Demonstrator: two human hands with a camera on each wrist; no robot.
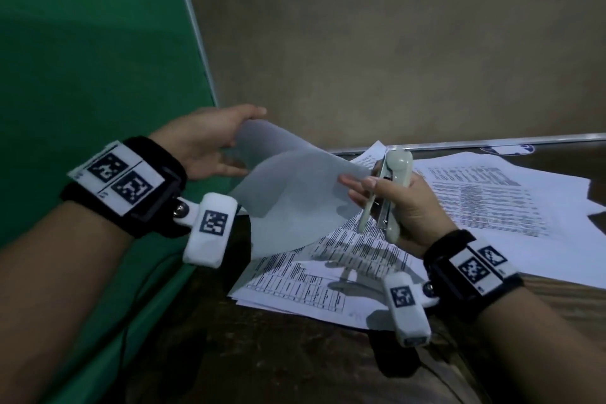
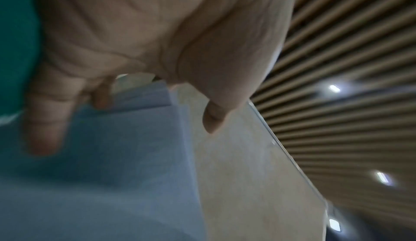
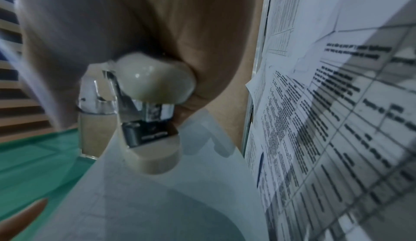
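Note:
My left hand point(image 1: 234, 141) holds up a few blank-backed sheets of paper point(image 1: 288, 193) by their far left edge, thumb on top and fingers underneath; the sheets curve in the air above the table. My right hand point(image 1: 377, 188) grips a pale cream stapler point(image 1: 395, 170), whose mouth sits over the sheets' right corner. In the right wrist view the stapler point(image 3: 153, 88) is close up, its metal jaws around the paper point(image 3: 157, 200) edge. The left wrist view shows the fingers point(image 2: 45, 120) behind the paper point(image 2: 112, 155).
Printed sheets with tables point(image 1: 360, 259) lie spread on the dark wooden table point(image 1: 262, 354), with more point(image 1: 492, 200) to the right. A green board point(image 1: 82, 75) stands on the left and a beige wall point(image 1: 393, 43) behind.

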